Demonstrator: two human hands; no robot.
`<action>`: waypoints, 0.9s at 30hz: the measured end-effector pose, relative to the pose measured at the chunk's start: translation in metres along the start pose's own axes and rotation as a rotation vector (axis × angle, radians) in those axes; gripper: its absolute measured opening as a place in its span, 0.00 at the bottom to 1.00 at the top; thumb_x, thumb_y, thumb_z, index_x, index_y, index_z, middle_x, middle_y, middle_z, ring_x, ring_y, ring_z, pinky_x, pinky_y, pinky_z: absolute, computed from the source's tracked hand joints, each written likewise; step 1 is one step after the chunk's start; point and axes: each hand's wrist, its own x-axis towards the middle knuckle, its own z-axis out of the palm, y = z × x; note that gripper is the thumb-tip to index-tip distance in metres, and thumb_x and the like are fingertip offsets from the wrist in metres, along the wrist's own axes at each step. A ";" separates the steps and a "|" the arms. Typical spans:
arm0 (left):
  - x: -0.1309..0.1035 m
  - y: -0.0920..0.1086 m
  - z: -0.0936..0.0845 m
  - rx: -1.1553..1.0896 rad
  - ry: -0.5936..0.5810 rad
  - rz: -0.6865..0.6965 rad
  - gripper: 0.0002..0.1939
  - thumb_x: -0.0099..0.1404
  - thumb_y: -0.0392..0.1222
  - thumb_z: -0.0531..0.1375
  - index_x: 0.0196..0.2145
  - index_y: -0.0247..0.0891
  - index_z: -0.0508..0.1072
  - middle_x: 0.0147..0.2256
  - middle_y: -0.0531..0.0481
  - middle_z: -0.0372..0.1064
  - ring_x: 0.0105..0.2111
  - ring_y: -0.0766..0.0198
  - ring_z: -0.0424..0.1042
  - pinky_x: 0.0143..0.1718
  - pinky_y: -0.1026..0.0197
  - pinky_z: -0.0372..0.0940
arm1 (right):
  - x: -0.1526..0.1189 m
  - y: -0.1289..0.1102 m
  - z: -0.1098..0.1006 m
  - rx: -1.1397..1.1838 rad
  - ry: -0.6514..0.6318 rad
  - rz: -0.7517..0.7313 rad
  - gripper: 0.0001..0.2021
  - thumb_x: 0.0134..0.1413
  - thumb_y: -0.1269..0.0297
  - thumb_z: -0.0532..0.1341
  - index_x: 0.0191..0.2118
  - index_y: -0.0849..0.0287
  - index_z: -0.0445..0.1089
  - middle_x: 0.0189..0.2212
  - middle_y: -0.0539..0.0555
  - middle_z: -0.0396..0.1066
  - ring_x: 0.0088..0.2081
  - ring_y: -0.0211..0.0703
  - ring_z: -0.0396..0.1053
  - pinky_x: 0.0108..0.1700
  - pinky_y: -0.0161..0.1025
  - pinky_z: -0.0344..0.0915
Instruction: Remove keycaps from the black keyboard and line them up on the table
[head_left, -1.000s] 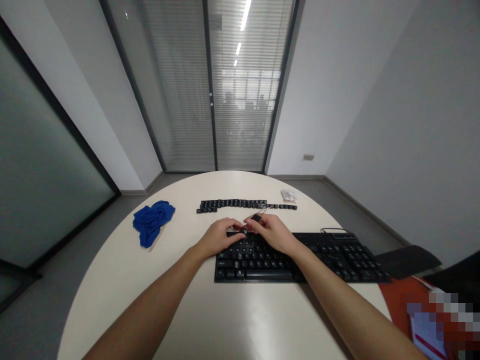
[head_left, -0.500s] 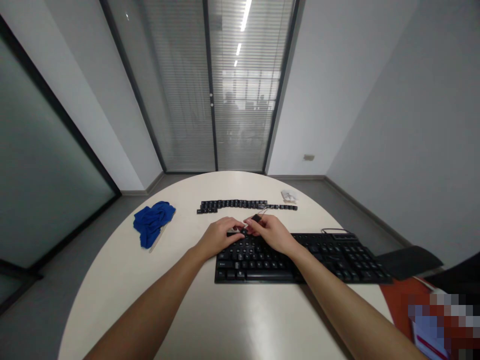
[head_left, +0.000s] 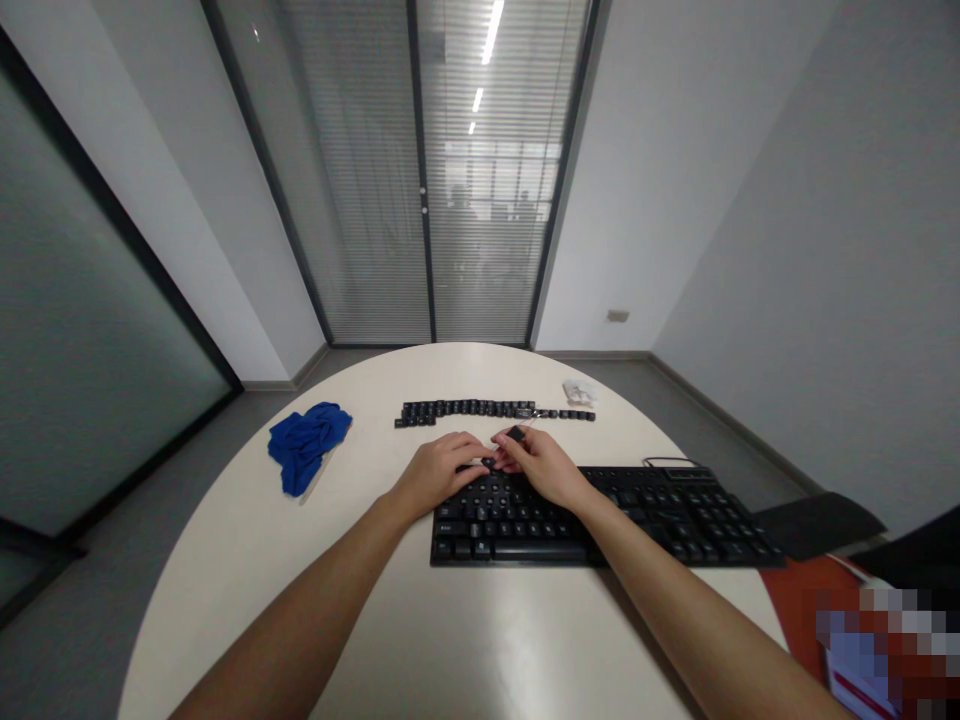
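A black keyboard [head_left: 540, 550] lies on the pale round table, under both forearms and hands. My left hand [head_left: 439, 472] is at its upper left, thumb and index finger closing around a small black keycap [head_left: 488, 464]. Just right of it, my right hand [head_left: 547, 466] pinches a keycap puller [head_left: 516, 433], with a small black handle and thin wires. The fingertips of both hands nearly meet over the keyboard's top rows. Beyond them, loose black keycaps [head_left: 469, 407] stand in rows, with a thinner line of keycaps [head_left: 570, 414] running on to the right.
A crumpled blue cloth [head_left: 304, 445] with a pale stick-like edge lies at the table's left. A small clear bag [head_left: 578, 392] with whitish contents sits at the back right. The keyboard's cable [head_left: 675, 461] curves behind it. A red chair [head_left: 799, 600] stands at the right.
The right hand and the puller have shifted very slightly to the right and up. The left hand stays nearly where it was, and the loose keycaps have not moved.
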 end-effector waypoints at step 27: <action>0.000 0.006 -0.003 -0.117 -0.068 -0.041 0.08 0.70 0.44 0.59 0.44 0.44 0.76 0.45 0.50 0.73 0.44 0.61 0.73 0.49 0.60 0.67 | -0.003 0.001 0.002 -0.058 -0.037 -0.070 0.18 0.61 0.46 0.57 0.40 0.59 0.66 0.30 0.51 0.71 0.32 0.39 0.71 0.38 0.38 0.71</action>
